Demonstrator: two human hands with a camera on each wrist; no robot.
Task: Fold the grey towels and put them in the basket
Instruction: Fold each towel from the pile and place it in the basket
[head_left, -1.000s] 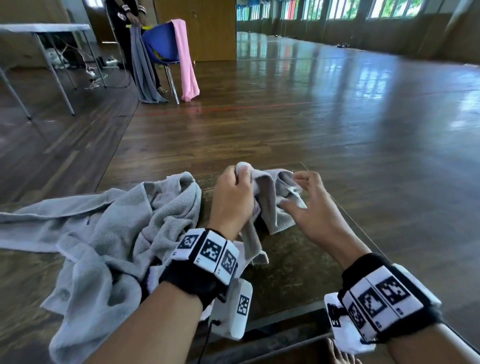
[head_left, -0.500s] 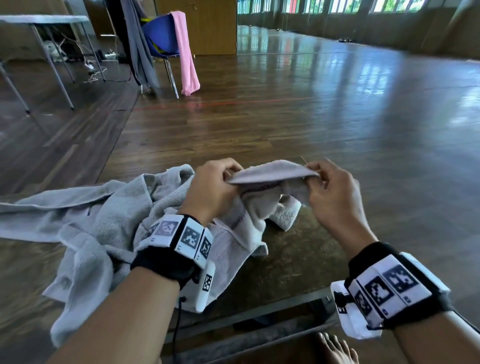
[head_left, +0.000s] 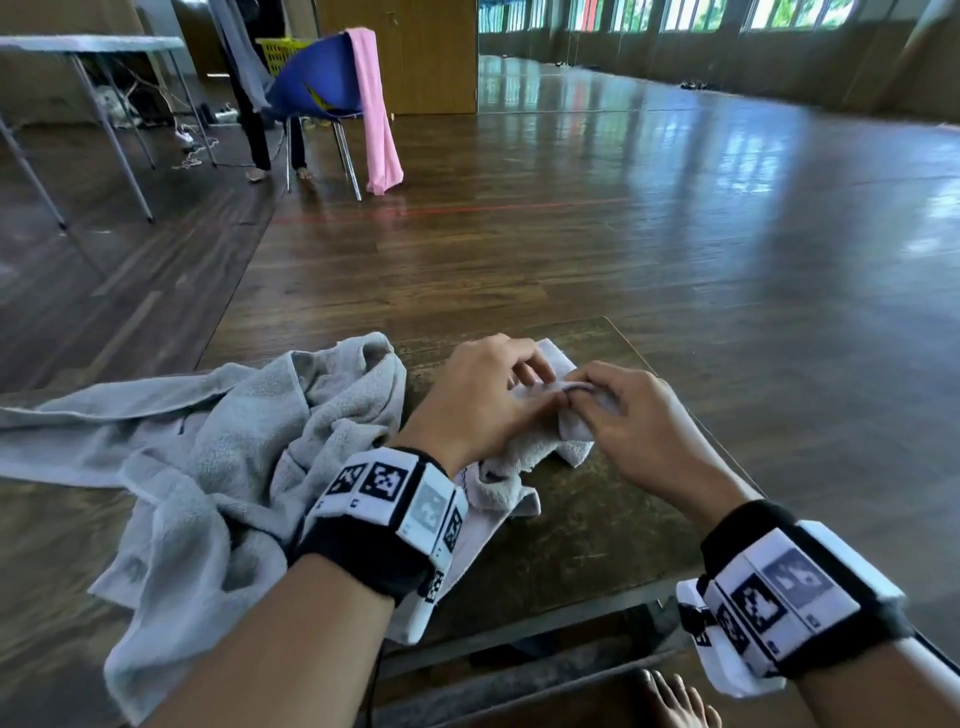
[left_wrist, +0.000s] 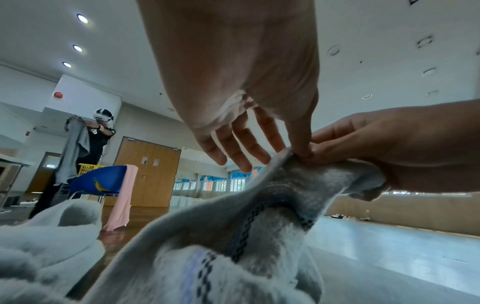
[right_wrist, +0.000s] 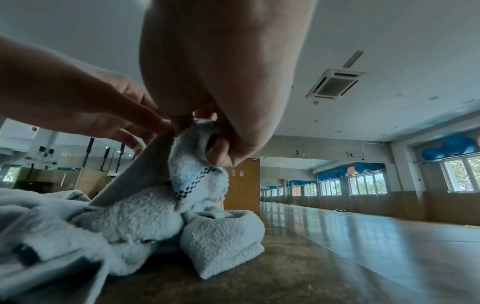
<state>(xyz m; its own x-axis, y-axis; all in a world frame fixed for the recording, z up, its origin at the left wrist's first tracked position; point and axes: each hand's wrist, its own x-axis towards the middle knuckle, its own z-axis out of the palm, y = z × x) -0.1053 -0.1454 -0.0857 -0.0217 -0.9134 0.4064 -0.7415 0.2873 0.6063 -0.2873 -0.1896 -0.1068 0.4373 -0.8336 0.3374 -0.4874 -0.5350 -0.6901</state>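
Note:
A small grey towel (head_left: 519, 457) with a dark patterned stripe lies bunched on the brown table (head_left: 597, 525), its upper edge lifted. My left hand (head_left: 535, 379) and right hand (head_left: 576, 397) meet over it, fingertips touching. In the left wrist view the left hand (left_wrist: 293, 152) pinches the towel (left_wrist: 272, 205) edge with its end finger while the other fingers stay loose. The right hand (right_wrist: 207, 142) grips a gathered fold of the towel (right_wrist: 197, 181) between thumb and fingers. A large grey towel (head_left: 208, 457) lies crumpled to the left.
The table's far right corner (head_left: 608, 322) lies just past my hands, with wooden floor beyond. A bare foot (head_left: 675, 696) shows below the near edge. Far back left, a person holds a grey towel by a blue chair (head_left: 317, 83) with a pink cloth and a yellow basket (head_left: 283, 49).
My hands, which held the small towel's edge stretched between them half a second ago, have come together. The towel has sunk lower onto the table.

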